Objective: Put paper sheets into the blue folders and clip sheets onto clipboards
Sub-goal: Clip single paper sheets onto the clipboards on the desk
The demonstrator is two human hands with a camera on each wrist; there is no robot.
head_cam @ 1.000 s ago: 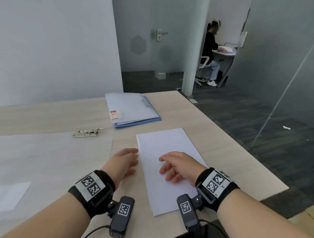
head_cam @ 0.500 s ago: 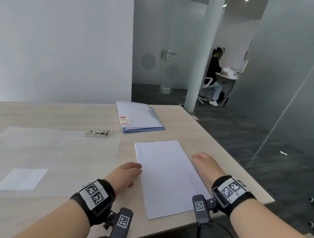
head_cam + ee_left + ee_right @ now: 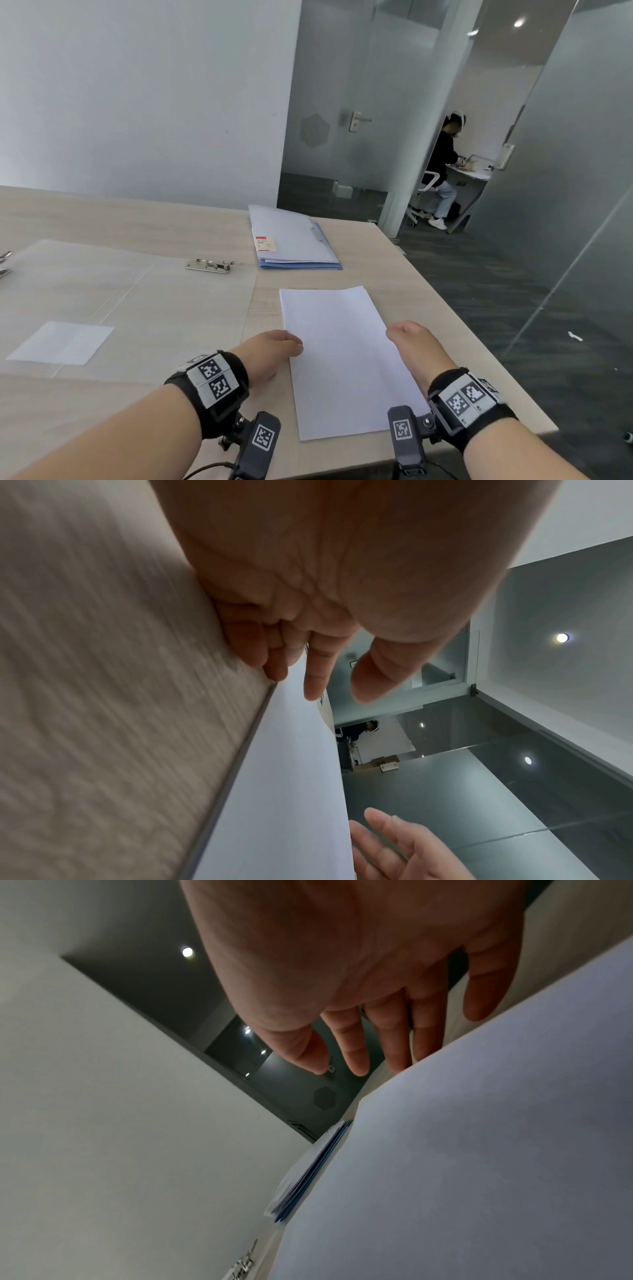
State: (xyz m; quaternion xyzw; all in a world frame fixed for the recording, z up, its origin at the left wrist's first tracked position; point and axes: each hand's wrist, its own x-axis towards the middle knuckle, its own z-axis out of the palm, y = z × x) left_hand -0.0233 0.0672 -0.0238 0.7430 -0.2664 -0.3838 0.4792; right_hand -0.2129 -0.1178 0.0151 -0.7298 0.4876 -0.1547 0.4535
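Observation:
A stack of white paper sheets lies on the wooden table in front of me. My left hand rests at its left edge. In the left wrist view the outer fingers curl down against the edge of the paper, while index and thumb hover apart above it. My right hand stands at the right edge with straight fingers beside the sheets, holding nothing. The blue folders lie stacked farther back. A clear clipboard with a metal clip lies to the left.
A small white sheet lies on the clear clipboard. A second clip shows at the far left. The table's right edge runs just beyond my right hand. A person sits at a desk in the room behind the glass walls.
My right hand slid off the top of the paper to its right edge. My left hand moved in against the left edge. The head view tilted upward.

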